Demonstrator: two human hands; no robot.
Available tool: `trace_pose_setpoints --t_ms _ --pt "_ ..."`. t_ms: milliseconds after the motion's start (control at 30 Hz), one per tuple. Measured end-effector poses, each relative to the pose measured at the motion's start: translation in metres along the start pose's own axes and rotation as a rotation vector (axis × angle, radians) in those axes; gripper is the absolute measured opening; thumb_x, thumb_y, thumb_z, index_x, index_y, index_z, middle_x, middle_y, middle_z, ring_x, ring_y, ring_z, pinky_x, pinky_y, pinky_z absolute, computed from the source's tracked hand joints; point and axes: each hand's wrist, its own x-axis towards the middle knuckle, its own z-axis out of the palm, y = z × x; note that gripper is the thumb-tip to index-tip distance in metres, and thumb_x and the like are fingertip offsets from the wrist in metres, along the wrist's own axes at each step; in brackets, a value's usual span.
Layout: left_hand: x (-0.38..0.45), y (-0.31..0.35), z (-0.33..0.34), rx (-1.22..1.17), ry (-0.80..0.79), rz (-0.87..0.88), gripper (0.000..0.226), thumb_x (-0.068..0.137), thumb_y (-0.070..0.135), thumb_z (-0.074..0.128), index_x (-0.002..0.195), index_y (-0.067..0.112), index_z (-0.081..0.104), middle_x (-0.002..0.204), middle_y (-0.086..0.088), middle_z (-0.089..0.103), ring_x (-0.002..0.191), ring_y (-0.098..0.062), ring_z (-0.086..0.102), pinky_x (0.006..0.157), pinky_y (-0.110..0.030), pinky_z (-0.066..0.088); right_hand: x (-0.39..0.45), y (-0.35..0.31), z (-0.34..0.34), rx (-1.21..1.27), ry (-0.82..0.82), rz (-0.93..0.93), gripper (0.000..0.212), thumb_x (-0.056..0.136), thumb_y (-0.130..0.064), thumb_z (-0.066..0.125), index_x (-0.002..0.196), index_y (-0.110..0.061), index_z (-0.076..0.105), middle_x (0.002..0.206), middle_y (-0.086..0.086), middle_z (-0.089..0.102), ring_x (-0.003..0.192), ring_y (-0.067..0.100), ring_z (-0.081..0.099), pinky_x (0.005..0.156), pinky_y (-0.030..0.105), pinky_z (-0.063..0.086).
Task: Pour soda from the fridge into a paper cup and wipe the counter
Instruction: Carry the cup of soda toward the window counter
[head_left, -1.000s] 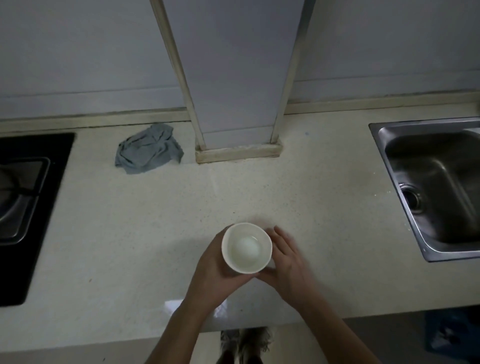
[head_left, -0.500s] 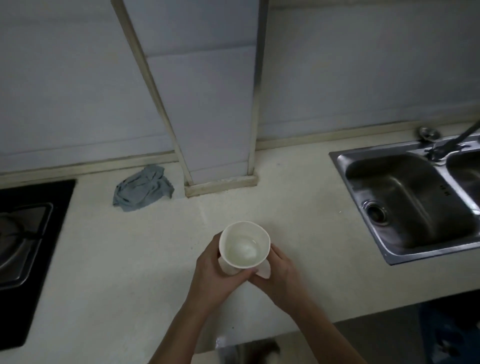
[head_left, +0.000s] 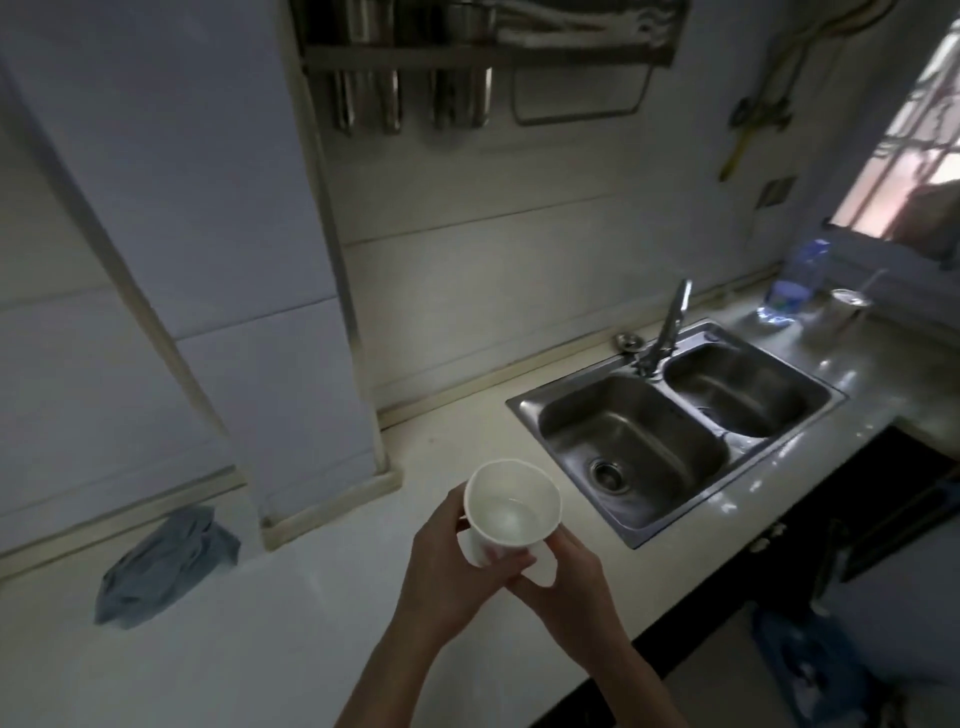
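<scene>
Head camera view: nearest to us, our left hand (head_left: 457, 566) and our right hand (head_left: 571, 587) meet above the front part of the pale stone table (head_left: 270, 649). Together they hold a white paper cup (head_left: 511, 512). The left grip is closed around the cup's side, with the fingers curled over its lower wall. The right grip is closed on the cup's bottom part, where a second white paper edge shows under the fingers; we cannot tell if this is another cup. The cup stands almost upright, lifted off the table, and its open mouth faces us. Inside we see only a pale bottom.

Further left on the table lies a crumpled grey-blue cloth (head_left: 166, 566), well apart from the hands and near the wall. Right of the cup is a steel double-bowl sink (head_left: 675, 431) with a steel faucet (head_left: 670, 327) behind it. In the far right corner stand a clear blue plastic bottle (head_left: 797, 280) and a small metal cup (head_left: 847, 306). High on the wall hangs a metal rack (head_left: 483, 57).
</scene>
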Motion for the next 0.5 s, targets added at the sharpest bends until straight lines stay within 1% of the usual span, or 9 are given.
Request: trace_pose_setpoints --t_ms 67,100,133,200,233,267,367,433,500 --pt "0.005 0.009 0.013 -0.008 -0.048 0.028 0.077 0.060 0.034 0.096 0.119 0.051 0.050 0.120 0.028 0.060 0.108 0.012 0.057 0.077 -0.004 0.049 -0.005 0.001 -0.015 -0.011 0.063 0.019 0.051 0.067 -0.047 0.079 0.111 -0.024 0.065 0.104 -0.017 0.068 0.095 -0.002 0.063 0.077 0.019 0.051" --pt "0.006 0.012 0.020 -0.011 -0.067 0.037 0.077 0.059 0.038 0.096 0.119 0.050 0.049 0.121 0.027 0.060 0.108 0.008 0.059 0.080 -0.008 0.051 -0.008 0.001 -0.021 -0.014 0.094 0.030 0.052 0.068 -0.049 0.078 0.112 -0.025 0.065 0.105 -0.018 0.069 0.097 -0.002 0.064 0.078 0.019 0.051" --pt "0.007 0.016 0.028 -0.014 -0.083 0.044 0.077 0.058 0.043 0.093 0.120 0.049 0.048 0.123 0.023 0.060 0.109 0.003 0.060 0.085 -0.015 0.054 -0.011 0.000 -0.027 -0.012 0.124 0.040 0.053 0.068 -0.050 0.078 0.114 -0.027 0.065 0.107 -0.020 0.068 0.099 -0.001 0.064 0.080 0.019 0.052" --pt "0.009 0.022 0.043 -0.024 -0.114 0.047 0.078 0.056 0.052 0.086 0.125 0.043 0.049 0.129 0.014 0.062 0.112 -0.010 0.062 0.097 -0.034 0.056 -0.019 -0.001 -0.039 0.002 0.183 0.050 0.052 0.069 -0.047 0.079 0.117 -0.032 0.063 0.113 -0.022 0.067 0.104 0.000 0.063 0.084 0.020 0.052" --pt "0.009 0.025 0.050 -0.027 -0.138 0.049 0.079 0.056 0.054 0.084 0.126 0.041 0.049 0.130 0.011 0.062 0.114 -0.013 0.062 0.099 -0.039 0.056 -0.023 0.000 -0.044 0.008 0.209 0.055 0.054 0.070 -0.045 0.080 0.118 -0.034 0.062 0.116 -0.022 0.066 0.106 0.000 0.063 0.085 0.020 0.052" --pt "0.010 0.028 0.058 -0.030 -0.164 0.052 0.079 0.057 0.054 0.085 0.126 0.041 0.049 0.131 0.012 0.061 0.116 -0.015 0.061 0.100 -0.040 0.055 -0.026 0.000 -0.051 0.014 0.233 0.062 0.056 0.070 -0.044 0.082 0.120 -0.033 0.061 0.118 -0.022 0.066 0.109 0.001 0.062 0.087 0.021 0.052" --pt "0.010 0.035 0.083 -0.028 -0.236 0.057 0.075 0.063 0.047 0.092 0.123 0.043 0.047 0.124 0.019 0.058 0.113 -0.013 0.061 0.096 -0.031 0.055 -0.039 0.004 -0.071 0.025 0.297 0.086 0.059 0.070 -0.044 0.085 0.122 -0.030 0.061 0.119 -0.020 0.066 0.110 0.004 0.063 0.087 0.022 0.052" --pt "0.008 0.042 0.099 -0.033 -0.287 0.072 0.076 0.064 0.044 0.092 0.124 0.044 0.045 0.118 0.027 0.057 0.108 -0.005 0.061 0.087 -0.018 0.053 -0.048 0.008 -0.087 0.011 0.339 0.115 0.056 0.070 -0.045 0.085 0.119 -0.032 0.061 0.116 -0.019 0.066 0.108 0.004 0.064 0.086 0.022 0.052" --pt "0.005 0.051 0.117 -0.058 -0.341 0.093 0.077 0.063 0.041 0.093 0.124 0.047 0.046 0.114 0.034 0.057 0.107 0.005 0.059 0.078 -0.011 0.052 -0.058 0.017 -0.106 -0.019 0.384 0.136 0.051 0.071 -0.043 0.085 0.116 -0.036 0.062 0.114 -0.020 0.065 0.107 0.001 0.062 0.085 0.018 0.050"
